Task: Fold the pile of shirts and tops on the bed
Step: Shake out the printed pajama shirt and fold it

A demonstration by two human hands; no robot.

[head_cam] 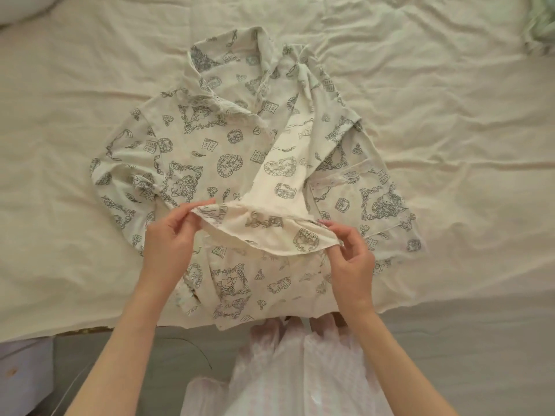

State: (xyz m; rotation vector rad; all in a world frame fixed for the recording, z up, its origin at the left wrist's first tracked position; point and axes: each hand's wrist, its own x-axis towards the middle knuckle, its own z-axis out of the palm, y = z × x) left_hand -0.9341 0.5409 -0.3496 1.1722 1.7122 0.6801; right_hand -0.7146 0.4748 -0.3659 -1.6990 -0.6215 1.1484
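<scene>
View: head camera, looking forward and down.
Item: cream collared shirt with a grey line-drawn print of bows, books, frames and cartoon cats (192,151), made of thin woven cotton.
Location: the shirt lies spread on the bed covered by a wrinkled beige sheet (450,115), near the near edge of the mattress.
Long axis: runs from the near edge of the bed to the far side, roughly up the middle of the view.
Orientation: collar (210,70) points away from the person; the hem hangs slightly over the near edge of the bed.
Sleeves: one sleeve (288,163) is laid diagonally over the middle of the body, paler inner side up; the other stays at the left side, bunched.
Held part: the cuff end of the folded-over sleeve (267,229), lifted a little above the shirt body.
Left hand (171,238): thumb and fingers pinch the left end of the cuff edge; fingers closed on the cloth.
Right hand (350,253): thumb and forefinger pinch the right end of the same edge; the remaining fingers are curled loosely beside it.
Relation: the cuff edge spans between the two hands, sagging slightly in the middle.
Other cloth: a pale green fabric item (540,22) lies at the far right corner, well apart from the shirt.
Containers: cannot tell; a pale purple box-like object (24,373) shows at the lower left beside the bed, contents hidden.
Person: pale pink striped garment (300,370) at the bottom centre.
</scene>
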